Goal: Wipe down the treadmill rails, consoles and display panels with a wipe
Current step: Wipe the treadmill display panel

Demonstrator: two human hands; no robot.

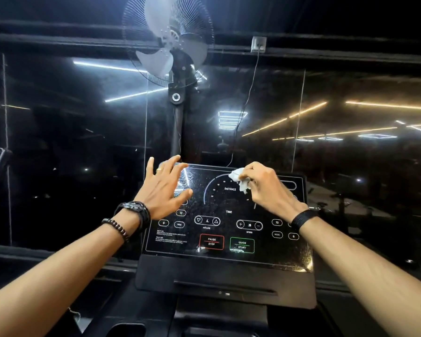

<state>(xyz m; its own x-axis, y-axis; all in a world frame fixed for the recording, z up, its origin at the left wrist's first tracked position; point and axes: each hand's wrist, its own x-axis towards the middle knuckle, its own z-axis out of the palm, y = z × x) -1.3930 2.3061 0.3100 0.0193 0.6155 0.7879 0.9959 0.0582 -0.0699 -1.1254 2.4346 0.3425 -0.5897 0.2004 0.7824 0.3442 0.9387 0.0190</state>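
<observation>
Right hand [265,188] pinches a crumpled wipe [240,178] against the panel [229,215] near its top edge, right of centre. Left hand [164,190], fingers spread, hovers by the top-left corner; unwiped panel lies below.

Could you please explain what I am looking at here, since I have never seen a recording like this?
There is one picture, taken by a wide-angle camera worn on a person's head, looking forward and down along both bare arms. In front stands a glossy black treadmill display panel with white labels such as DISTANCE, TIME, INCLINE and SPEED, a red-outlined PAUSE STOP button and a green-outlined QUICK START button. The right hand pinches a crumpled white wipe at the panel's upper middle. The left hand, fingers spread, is over the panel's upper left corner; whether it touches is unclear. Behind stand a grey pedestal fan and dark glass reflecting ceiling lights.
</observation>
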